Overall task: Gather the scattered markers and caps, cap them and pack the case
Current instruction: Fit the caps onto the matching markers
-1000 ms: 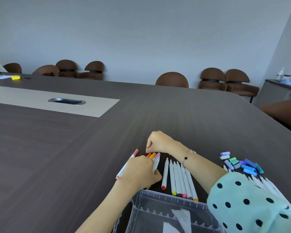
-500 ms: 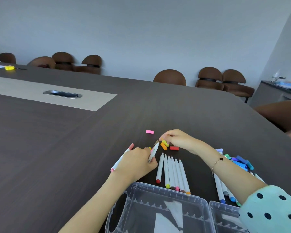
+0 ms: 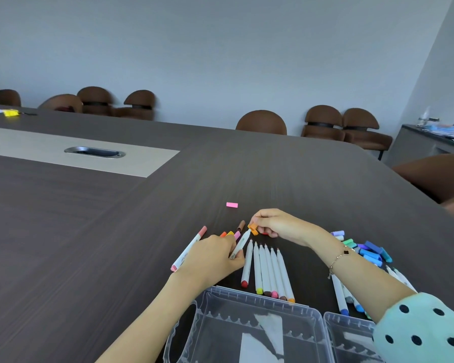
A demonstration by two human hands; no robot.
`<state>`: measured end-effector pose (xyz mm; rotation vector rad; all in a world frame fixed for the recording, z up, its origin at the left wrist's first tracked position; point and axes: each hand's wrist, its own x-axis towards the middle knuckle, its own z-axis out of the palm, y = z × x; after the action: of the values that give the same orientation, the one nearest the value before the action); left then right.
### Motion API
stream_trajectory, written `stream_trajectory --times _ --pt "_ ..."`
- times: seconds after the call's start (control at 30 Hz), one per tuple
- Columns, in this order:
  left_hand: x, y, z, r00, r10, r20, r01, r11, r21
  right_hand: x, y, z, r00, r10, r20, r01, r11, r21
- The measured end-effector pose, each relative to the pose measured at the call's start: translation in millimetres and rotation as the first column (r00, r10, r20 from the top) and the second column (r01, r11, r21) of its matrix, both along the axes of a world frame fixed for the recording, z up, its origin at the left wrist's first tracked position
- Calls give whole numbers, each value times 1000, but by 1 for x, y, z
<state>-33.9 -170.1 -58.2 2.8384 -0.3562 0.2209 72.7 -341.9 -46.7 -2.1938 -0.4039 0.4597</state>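
My left hand [image 3: 213,258] grips a white marker [image 3: 240,244] with its tip pointing up and right. My right hand [image 3: 275,224] pinches an orange cap [image 3: 253,228] right at that tip. Several uncapped white markers [image 3: 268,268] lie in a row below the hands. A capped pink marker [image 3: 188,248] lies left of my left hand. Loose caps [image 3: 231,233] in orange, yellow, pink and brown sit near the fingers. A pink cap [image 3: 232,204] lies apart, farther out. The clear plastic case [image 3: 252,305] stands open at the near edge.
Blue, green and purple caps [image 3: 370,251] are heaped at the right, with more markers [image 3: 341,297] under my right forearm. The dark table [image 3: 89,231] has a metal cable slot [image 3: 95,152]. Brown chairs [image 3: 261,122] line the far side.
My right hand has picked out an orange cap and brought it to the tip of the marker in my left hand. The view has shifted slightly.
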Motion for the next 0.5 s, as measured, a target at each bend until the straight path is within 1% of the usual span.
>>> stream_trajectory --times 0.13,0.23,0.3,0.37,0.5 --pt "1 0 -3 1000 -14 -20 14 1000 -15 -6 3 1 998 60 -32 -59 998 13" --pt "2 0 -6 997 -30 -67 23 995 -100 -10 11 3 996 63 -56 -63 998 -7" --pt "5 1 -6 996 -25 -82 11 986 -163 -11 18 3 997 27 -74 -25 999 30" --pt "8 2 -6 997 -5 -82 -10 981 -192 -12 27 8 997 -27 -69 29 999 27" --pt "12 6 -9 997 16 -79 -32 975 -218 -16 46 18 994 -111 -6 109 989 -102"
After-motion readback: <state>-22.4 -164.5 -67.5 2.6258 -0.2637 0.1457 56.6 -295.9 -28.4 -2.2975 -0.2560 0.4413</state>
